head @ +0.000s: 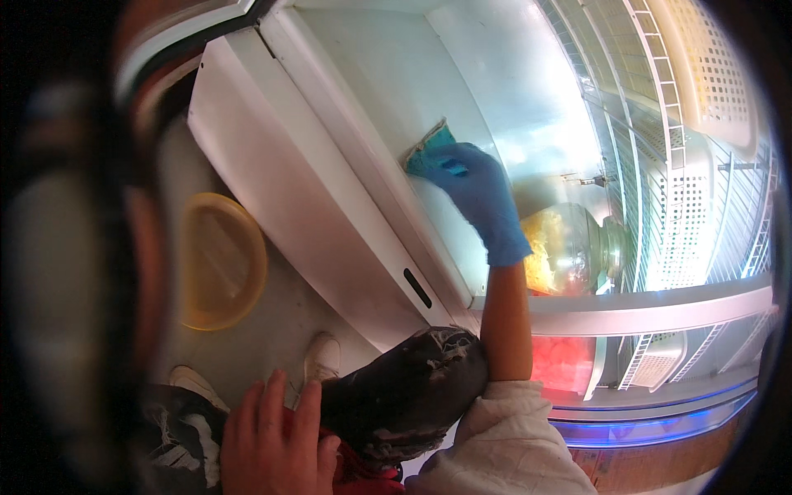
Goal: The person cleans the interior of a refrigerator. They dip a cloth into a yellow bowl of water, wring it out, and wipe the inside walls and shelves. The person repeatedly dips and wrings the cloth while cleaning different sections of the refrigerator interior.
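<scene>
My right hand [467, 192], in a blue glove, grips a teal cloth or sponge [436, 139] against the white inner floor of a display refrigerator [383, 80]. Part of the cloth is hidden under the fingers. Bare, my left hand [281, 439] lies at the bottom of the view by my ripped dark trousers [402, 396], its fingers slightly apart; its palm side is hidden. Just right of the gloved wrist, a large clear jar [572, 247] with yellow and red contents lies inside the refrigerator.
White wire shelves [659, 80] hold perforated plastic baskets [680, 216] at the right. A frame bar [649, 312] crosses beside my forearm. On the grey floor stands a yellow plastic basin [226, 263], left of the refrigerator's white base panel [297, 185]. Blue light strips run along the lower right.
</scene>
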{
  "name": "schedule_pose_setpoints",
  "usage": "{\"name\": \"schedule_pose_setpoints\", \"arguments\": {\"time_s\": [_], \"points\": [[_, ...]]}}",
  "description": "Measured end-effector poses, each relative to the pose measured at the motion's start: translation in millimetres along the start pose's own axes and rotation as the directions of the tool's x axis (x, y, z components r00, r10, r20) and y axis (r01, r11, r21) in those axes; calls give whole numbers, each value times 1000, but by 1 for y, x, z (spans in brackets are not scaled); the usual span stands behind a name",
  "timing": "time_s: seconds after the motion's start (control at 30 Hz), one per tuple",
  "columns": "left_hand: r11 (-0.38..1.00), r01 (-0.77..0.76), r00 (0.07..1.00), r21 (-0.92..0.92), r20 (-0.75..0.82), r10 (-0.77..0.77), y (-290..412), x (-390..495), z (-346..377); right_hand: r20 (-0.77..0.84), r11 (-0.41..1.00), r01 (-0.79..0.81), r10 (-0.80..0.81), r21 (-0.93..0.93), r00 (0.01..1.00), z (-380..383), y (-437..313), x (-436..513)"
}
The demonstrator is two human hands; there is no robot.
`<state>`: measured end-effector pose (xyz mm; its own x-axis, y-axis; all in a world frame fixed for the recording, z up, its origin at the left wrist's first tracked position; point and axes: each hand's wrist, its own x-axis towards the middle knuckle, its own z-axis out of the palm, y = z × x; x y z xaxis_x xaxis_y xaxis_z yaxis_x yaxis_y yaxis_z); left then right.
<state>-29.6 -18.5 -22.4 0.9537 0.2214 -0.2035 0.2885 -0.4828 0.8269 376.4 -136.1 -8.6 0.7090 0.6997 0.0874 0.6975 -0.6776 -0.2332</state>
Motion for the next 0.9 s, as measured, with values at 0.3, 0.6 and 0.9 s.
{"name": "schedule_pose_setpoints", "arguments": {"time_s": [0.3,0.6,0.9], "points": [[1000,-3,1000,-4,-28,3,-3,-4,-2,-84,985,77,-91,-154,992,28,-33,13],[999,-1,1000,-40,-7,1,-5,-3,-7,-255,335,146,309,931,916,4,-17,23],[999,25,998,-22,59,-24,-6,3,-3,-324,513,-6,550,858,770,-21,38,-1]]}}
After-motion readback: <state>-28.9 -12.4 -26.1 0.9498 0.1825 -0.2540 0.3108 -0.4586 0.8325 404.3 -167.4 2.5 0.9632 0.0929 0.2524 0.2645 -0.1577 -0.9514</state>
